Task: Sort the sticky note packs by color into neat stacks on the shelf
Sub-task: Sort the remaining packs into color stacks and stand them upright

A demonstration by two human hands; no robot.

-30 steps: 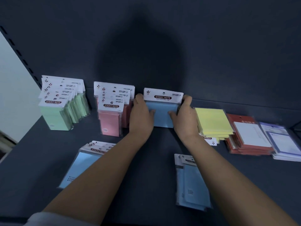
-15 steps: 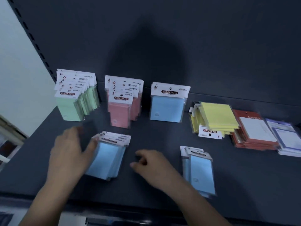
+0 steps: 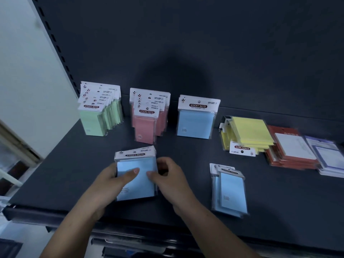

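Observation:
A stack of blue sticky note packs (image 3: 136, 165) is held near the shelf's front, tilted up. My left hand (image 3: 113, 181) grips its left side with the thumb on top. My right hand (image 3: 168, 176) grips its right side. Upright at the back stand a green row (image 3: 98, 112), a pink row (image 3: 149, 116) and a blue pack (image 3: 196, 121). More blue packs (image 3: 229, 192) lie flat at the front right. Yellow packs (image 3: 247, 135) lie flat to the right of the upright blue pack.
Red-backed pads (image 3: 292, 149) and purple-edged pads (image 3: 327, 157) lie stacked at the far right. The dark shelf (image 3: 78, 168) has a front lip just below my wrists. Its slotted upright (image 3: 55, 43) rises at the left, with a pale wall beyond.
Both hands left the upright blue pack at the back and came forward. They closed on the left blue stack, squared it and tilted it up off the shelf.

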